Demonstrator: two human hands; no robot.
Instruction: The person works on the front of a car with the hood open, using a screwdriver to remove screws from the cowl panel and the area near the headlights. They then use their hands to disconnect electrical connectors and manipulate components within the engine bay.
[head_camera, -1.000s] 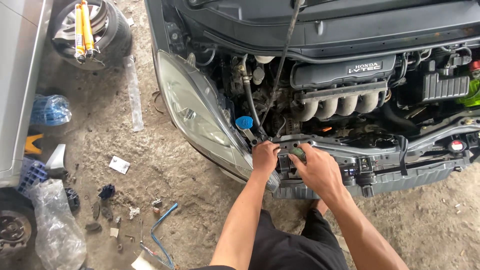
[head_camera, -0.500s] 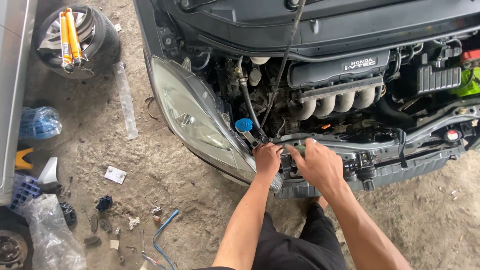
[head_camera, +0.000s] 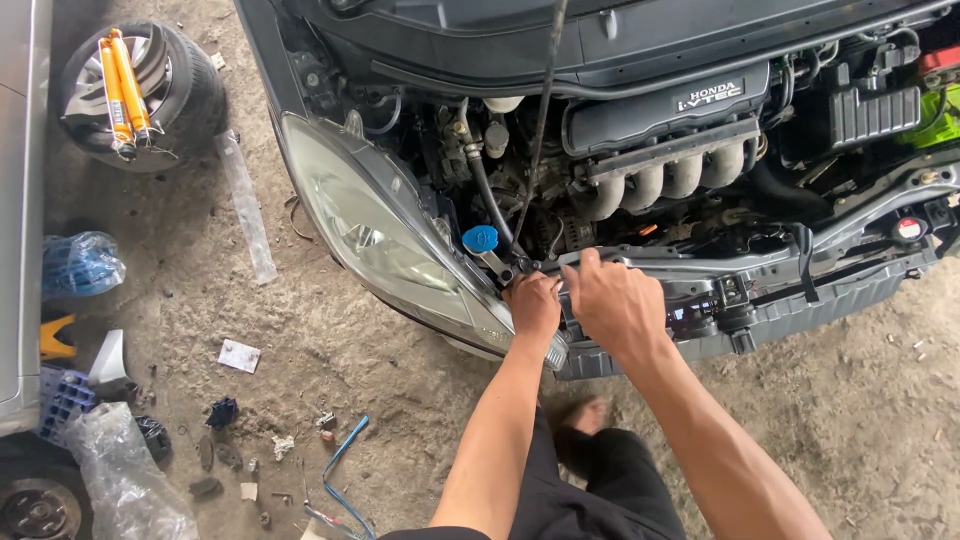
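At the front edge of the open engine bay, both hands were down on the grey crossmember (head_camera: 790, 275) that runs along the nose of the car. The left hand (head_camera: 533, 303) was curled into a loose fist, fingers tucked under, pressed against the crossmember's left end right beside the headlight (head_camera: 385, 235); whether it pinched anything I could not tell, the knuckles hid it. The right hand (head_camera: 615, 305) lay just beside it, nearly touching, palm down and fingers pressed together, fingertips hooked over the top lip of the crossmember. Just above the left hand sat the blue cap (head_camera: 480, 238) of a filler neck, near but apart. A black prop rod (head_camera: 540, 120) ran up from that spot toward the raised hood. Deeper in the bay, the silver intake manifold (head_camera: 670, 175) lay well behind the hands. Off to the left on the dirt floor (head_camera: 330, 340), a wheel (head_camera: 150, 95) carried two yellow shock absorbers (head_camera: 120, 90), and a blue cable (head_camera: 345, 465) curled near the person's knee.
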